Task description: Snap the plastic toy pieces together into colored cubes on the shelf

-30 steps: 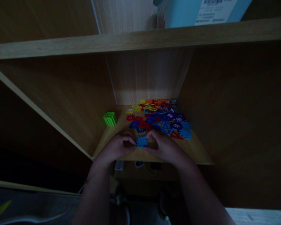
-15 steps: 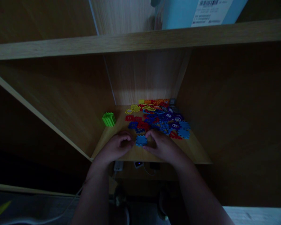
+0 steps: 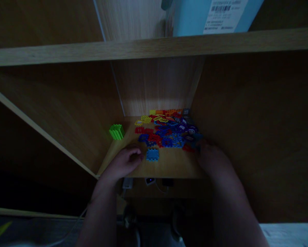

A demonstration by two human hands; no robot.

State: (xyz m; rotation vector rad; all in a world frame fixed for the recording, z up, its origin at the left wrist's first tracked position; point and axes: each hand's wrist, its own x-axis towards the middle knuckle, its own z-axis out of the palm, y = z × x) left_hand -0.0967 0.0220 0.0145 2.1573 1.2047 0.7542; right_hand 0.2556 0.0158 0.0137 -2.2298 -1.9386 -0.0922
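A stack of light-blue square toothed plastic pieces (image 3: 152, 154) lies near the shelf's front edge. Just left of it rests my left hand (image 3: 127, 159), fingers curled and thumb tip close to the index finger, with nothing visible between them. My right hand (image 3: 212, 157) is at the right end of a mixed heap of interlocking plastic pieces (image 3: 166, 132). Its blurred fingers reach the light-blue toothed pieces (image 3: 197, 138) there and partly cover them; their grip is hidden. A red piece (image 3: 188, 148) lies just left of those fingers.
A bright green stack of toothed pieces (image 3: 116, 131) stands near the compartment's left wall. Yellow pieces (image 3: 146, 119) lie toward the back. An upper shelf board (image 3: 143, 48) crosses above, bearing a light-blue box (image 3: 190, 17). Below are a white device (image 3: 150, 181) and cables.
My right hand has left the light-blue stack and moved right to the heap's far end. My left hand stays beside the stack. The view has shifted slightly.
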